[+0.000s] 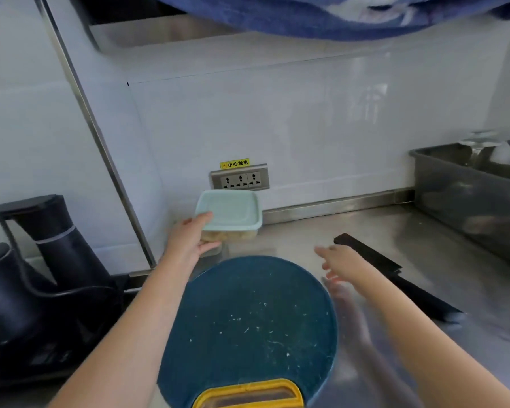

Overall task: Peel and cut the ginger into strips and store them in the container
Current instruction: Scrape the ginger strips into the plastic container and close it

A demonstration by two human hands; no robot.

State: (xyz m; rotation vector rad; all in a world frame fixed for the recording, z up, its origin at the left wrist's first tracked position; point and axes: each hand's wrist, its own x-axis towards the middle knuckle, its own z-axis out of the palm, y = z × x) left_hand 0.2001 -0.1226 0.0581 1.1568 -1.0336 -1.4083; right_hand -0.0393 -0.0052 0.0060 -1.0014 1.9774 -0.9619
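Note:
A clear plastic container (236, 234) with a pale green lid stands at the back of the steel counter, below the wall socket. Pale ginger strips show through its side. My left hand (192, 237) grips its left end, thumb on the lid and fingers underneath. My right hand (340, 262) hovers with fingers spread and nothing in it, to the right of the container, above the far edge of the round blue cutting board (248, 325). Small ginger scraps dot the board.
A black knife (395, 273) lies on the counter right of the board. A dark kettle and base (27, 275) fill the left side. A grey tub (468, 198) with glassware stands at the right. A yellow-rimmed container (248, 393) sits at the bottom edge.

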